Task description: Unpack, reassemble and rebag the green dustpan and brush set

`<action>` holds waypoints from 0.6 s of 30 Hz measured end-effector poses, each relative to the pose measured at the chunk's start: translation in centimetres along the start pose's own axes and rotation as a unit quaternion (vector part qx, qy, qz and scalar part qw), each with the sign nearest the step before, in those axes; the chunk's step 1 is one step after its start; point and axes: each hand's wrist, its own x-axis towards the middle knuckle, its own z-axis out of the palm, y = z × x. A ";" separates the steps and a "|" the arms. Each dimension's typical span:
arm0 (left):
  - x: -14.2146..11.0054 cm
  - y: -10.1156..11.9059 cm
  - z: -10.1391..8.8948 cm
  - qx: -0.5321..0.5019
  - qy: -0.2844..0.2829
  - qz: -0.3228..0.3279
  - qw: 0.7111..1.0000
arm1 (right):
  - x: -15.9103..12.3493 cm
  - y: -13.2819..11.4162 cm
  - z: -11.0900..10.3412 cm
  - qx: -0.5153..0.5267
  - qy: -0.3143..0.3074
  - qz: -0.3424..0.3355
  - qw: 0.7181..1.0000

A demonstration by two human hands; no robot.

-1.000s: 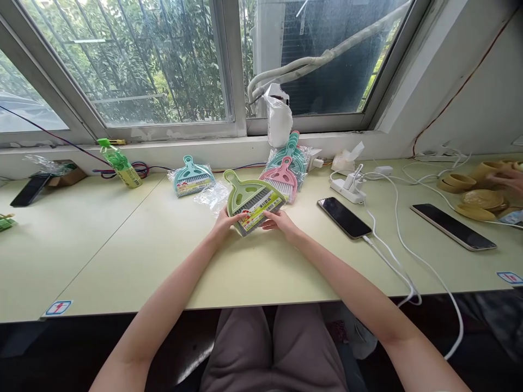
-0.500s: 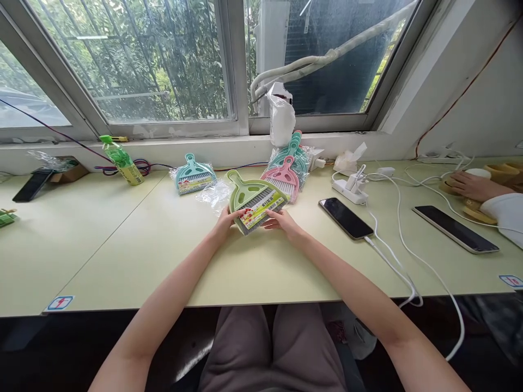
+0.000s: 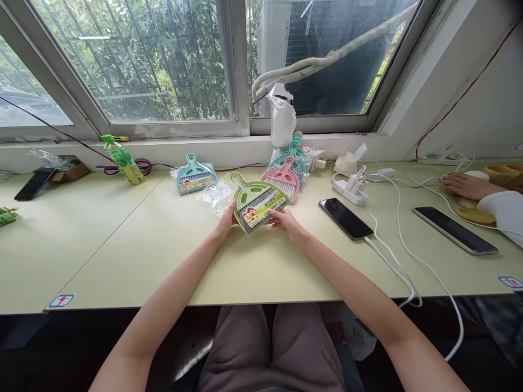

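Indoors, pale table (image 3: 134, 245) below window (image 3: 163, 65); left hand (image 3: 226, 222), right hand (image 3: 285, 222): grip holding green dustpan set (image 3: 260, 204).

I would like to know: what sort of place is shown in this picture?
Probably a shared indoor workroom, though I cannot be certain: a long table runs below a window, a power strip lies on it, and another person's hand shows at the far right.

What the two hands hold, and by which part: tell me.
A green dustpan-and-brush set: the left hand grips its left edge, the right hand its lower edge near the label. Neither hand holds the handle.
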 end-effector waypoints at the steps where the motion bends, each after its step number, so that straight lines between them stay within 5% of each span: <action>1: 0.0 0.0 0.0 0.001 0.004 -0.001 1.000 | 0.0 0.0 0.0 -0.002 0.002 0.001 1.000; 9: 0.4 -0.7 -0.6 0.052 0.043 0.014 0.998 | -0.2 -0.2 0.2 -0.003 0.011 0.009 1.000; 14: 0.8 -0.8 -1.0 0.112 0.088 0.082 0.986 | 0.1 0.1 0.1 -0.002 0.016 0.012 1.000; 18: 1.5 -0.8 -2.5 0.269 0.161 0.173 0.934 | 0.2 0.2 0.1 0.001 0.018 0.013 1.000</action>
